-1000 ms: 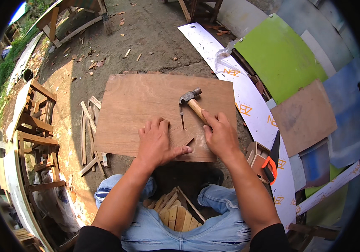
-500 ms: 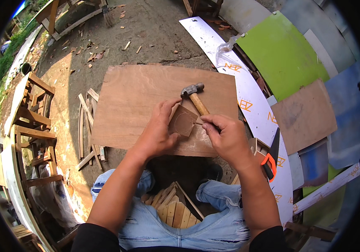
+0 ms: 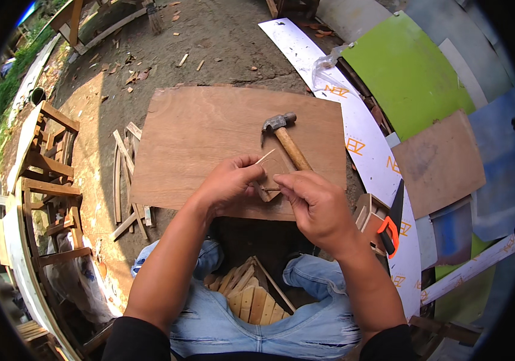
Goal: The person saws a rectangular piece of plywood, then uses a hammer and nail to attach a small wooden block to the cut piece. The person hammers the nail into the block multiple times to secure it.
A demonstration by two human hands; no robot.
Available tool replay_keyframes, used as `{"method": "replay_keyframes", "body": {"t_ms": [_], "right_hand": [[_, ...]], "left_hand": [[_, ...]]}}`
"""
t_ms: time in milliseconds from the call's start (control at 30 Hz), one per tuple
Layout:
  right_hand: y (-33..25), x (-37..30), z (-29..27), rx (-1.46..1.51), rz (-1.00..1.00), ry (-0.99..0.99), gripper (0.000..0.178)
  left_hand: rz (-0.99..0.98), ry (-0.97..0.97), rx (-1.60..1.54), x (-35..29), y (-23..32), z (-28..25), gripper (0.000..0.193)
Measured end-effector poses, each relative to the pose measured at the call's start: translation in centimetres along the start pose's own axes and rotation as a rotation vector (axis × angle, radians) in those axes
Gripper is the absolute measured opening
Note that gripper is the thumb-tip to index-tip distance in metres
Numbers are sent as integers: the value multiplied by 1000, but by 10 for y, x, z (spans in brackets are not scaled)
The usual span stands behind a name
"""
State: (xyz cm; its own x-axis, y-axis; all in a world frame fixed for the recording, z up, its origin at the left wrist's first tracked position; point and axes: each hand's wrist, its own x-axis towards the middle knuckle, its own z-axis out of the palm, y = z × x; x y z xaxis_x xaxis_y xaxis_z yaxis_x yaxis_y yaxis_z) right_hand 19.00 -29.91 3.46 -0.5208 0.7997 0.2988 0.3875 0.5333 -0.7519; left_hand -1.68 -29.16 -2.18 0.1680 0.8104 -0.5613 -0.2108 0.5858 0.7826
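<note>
My left hand point(image 3: 228, 185) pinches a small thin piece of plywood point(image 3: 265, 174), holding it up on edge over the near edge of a large brown plywood sheet point(image 3: 209, 138). My right hand point(image 3: 313, 204) is beside it, its fingertips closed on a small nail point(image 3: 271, 190) that points at the piece. A claw hammer point(image 3: 283, 137) with a wooden handle lies flat on the sheet just beyond both hands, touched by neither.
A handsaw with an orange and black handle point(image 3: 391, 224) lies on a long white board point(image 3: 366, 144) to my right. Green, brown and blue panels point(image 3: 408, 72) lie further right. Wooden slats point(image 3: 126, 180) and wooden frames point(image 3: 47, 174) sit left. Small wood strips point(image 3: 248, 295) rest between my knees.
Both hands lay flat on the sheet a second ago. They have since lifted, the left raising the small plywood piece on edge and the right bringing a nail to it.
</note>
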Motion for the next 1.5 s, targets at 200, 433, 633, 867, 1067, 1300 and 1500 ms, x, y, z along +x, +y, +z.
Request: {"method": "replay_keyframes", "body": {"t_ms": [200,433,633,867,1067,1300,1500], "right_hand": [[-10,-1,-14,-330,214,-150,21],[-21,1,-18,-545,449,-322,21],[-15,0,-15,-527,333,-200,17],[-3,4,-27,-370,322,-232,16],[10,8,-42,-226,341,-340,17],[18,12,-56,-82,419,-464,16],[26,11,-59,30,379,-501,16]], "left_hand": [[106,-27,-234,-6,0,15,37],[304,-113,-131,-8,-6,31,29],[348,-19,-97,-8,-13,38,29],[342,-22,-143,-10,-11,33,30],[289,-68,-181,-14,-7,31,32],[234,-193,-296,-17,-3,28,35],[145,-258,-368,-18,-2,24,34]]}}
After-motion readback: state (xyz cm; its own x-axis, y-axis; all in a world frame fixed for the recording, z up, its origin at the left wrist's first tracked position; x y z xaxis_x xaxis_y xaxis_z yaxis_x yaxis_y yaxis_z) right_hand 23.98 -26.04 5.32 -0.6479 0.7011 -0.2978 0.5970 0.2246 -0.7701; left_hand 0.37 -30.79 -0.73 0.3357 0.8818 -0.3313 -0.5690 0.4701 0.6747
